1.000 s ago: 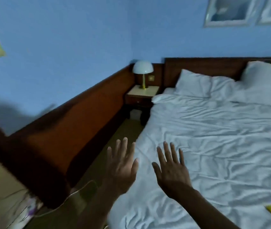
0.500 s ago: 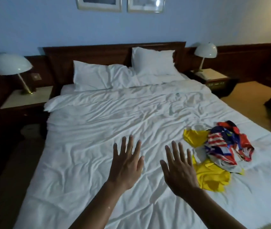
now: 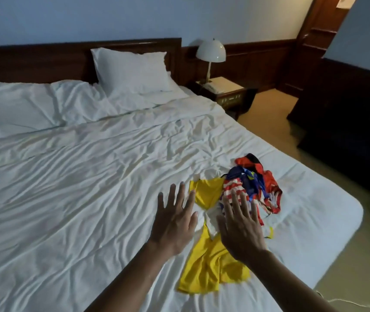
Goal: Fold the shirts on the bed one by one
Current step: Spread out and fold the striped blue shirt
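A crumpled heap of shirts lies on the right half of the white bed (image 3: 78, 188). A yellow shirt (image 3: 208, 266) with white parts spreads toward me, and a red, white and blue striped shirt (image 3: 253, 183) is bunched behind it. Both my hands are held out flat above the heap with the fingers spread and nothing in them. My left hand (image 3: 175, 221) hovers over the sheet just left of the yellow shirt. My right hand (image 3: 240, 228) hovers over the middle of the heap and hides part of it.
Two white pillows (image 3: 132, 70) lean at the dark wooden headboard. A nightstand (image 3: 224, 91) with a white lamp (image 3: 211, 52) stands right of the bed. Dark wooden furniture (image 3: 348, 131) lines the right wall, and cables lie on the carpet (image 3: 359, 255).
My view has swung from the bed's left side to the right, bringing the shirt heap under my hands. Both hands stay raised and spread, holding nothing.
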`<state>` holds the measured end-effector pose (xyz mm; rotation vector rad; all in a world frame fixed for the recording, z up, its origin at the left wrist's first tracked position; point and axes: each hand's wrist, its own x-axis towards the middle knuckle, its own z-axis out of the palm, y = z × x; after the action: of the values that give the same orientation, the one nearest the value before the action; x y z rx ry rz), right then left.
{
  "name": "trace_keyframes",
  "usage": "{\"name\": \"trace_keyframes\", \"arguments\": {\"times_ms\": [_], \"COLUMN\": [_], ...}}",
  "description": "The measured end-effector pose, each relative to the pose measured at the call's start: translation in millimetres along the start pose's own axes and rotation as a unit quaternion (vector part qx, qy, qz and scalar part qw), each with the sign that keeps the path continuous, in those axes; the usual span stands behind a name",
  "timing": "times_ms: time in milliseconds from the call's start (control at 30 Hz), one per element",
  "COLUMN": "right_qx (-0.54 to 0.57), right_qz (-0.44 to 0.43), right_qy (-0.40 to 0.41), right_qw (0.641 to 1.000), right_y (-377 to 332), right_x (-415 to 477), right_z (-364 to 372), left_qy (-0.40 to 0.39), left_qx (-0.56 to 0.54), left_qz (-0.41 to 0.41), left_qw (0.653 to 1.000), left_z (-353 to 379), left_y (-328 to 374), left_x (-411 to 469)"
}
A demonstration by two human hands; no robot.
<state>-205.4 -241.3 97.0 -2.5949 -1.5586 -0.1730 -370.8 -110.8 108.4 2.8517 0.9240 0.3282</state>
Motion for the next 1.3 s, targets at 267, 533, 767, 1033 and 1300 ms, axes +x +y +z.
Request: {"name": "trace_keyframes", "arguments": {"times_ms": [267, 533, 767, 1033, 1300], "right_qx": [0.001, 0.039, 0.132, 0.293, 0.389], "right_qz": [-0.019, 0.048, 0.167, 0.253, 0.289], "right_qy": [-0.081, -0.182, -0.267, -0.064, 0.091], "right_qw": [0.997, 0.981, 0.940, 0.920, 0.870], "right_y": [150.6, 275.6, 320.3, 335.4, 289.7], "right_x": [121.0, 206.4, 232.9, 230.5, 259.8], "right_z": [94.7, 202.7, 271.8, 283.6, 147.0], "left_qy": [-0.032, -0.168, -0.263, -0.125, 0.075], "left_qx": [-0.038, -0.088, -0.144, -0.121, -0.322], "left_qz": [-0.031, -0.086, -0.198, -0.193, -0.251], "left_qw": [0.998, 0.978, 0.933, 0.966, 0.910], "left_z": [122.5, 263.5, 347.6, 368.0, 264.0], "left_y": [63.3, 104.1, 127.5, 124.4, 127.4], "left_x": [173.2, 297.5, 357.5, 362.4, 342.8]}}
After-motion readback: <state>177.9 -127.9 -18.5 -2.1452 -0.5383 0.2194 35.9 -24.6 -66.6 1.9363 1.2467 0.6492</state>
